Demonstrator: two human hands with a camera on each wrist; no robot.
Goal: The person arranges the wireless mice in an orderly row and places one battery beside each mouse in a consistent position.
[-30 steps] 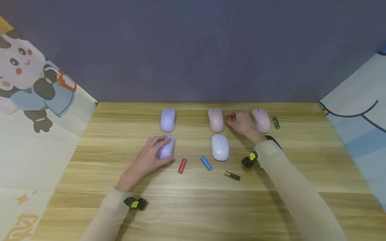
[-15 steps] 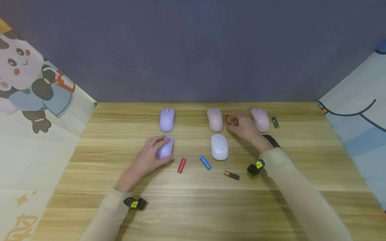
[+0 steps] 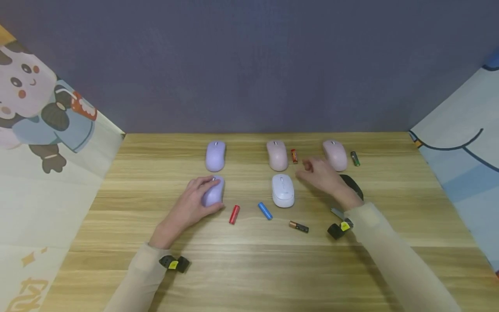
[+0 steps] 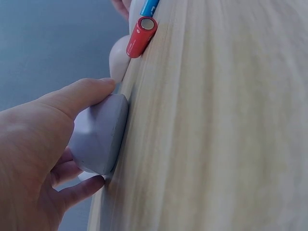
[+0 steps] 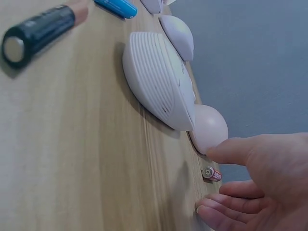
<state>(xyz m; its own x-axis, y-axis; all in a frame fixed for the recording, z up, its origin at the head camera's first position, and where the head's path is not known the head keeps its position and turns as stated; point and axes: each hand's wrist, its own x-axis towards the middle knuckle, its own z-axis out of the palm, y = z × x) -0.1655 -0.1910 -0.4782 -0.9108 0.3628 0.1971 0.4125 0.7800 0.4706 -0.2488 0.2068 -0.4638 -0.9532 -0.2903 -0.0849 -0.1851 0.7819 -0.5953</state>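
My left hand [image 3: 187, 210] holds the nearer of two purple computer mice [image 3: 213, 196]. In the left wrist view, the thumb lies along one side of that mouse [image 4: 98, 134] and the fingers along the other. Holding nothing, my right hand [image 3: 321, 175] hovers with loosely bent fingers. A small red battery [image 3: 294, 156] lies beyond its fingertips, beside the middle pink mouse [image 3: 277, 156]. The right wrist view shows the same battery [image 5: 211, 174] below the thumb. Another pink mouse [image 3: 335, 155] sits behind the right hand. A black mouse [image 3: 352, 185] is partly hidden by the right wrist.
The farther purple mouse [image 3: 215, 156] and a white mouse [image 3: 283, 190] stand on the wooden table [image 3: 241, 268]. In front lie a red battery [image 3: 234, 214], a blue battery [image 3: 265, 211] and a black-and-copper battery [image 3: 298, 226]. A green battery [image 3: 355, 158] is at the right. A dark wall [image 3: 265, 65] rises behind.
My right hand has let go of the small red battery beside the middle pink mouse and drawn back to the right and nearer. The left hand stays on the purple mouse.
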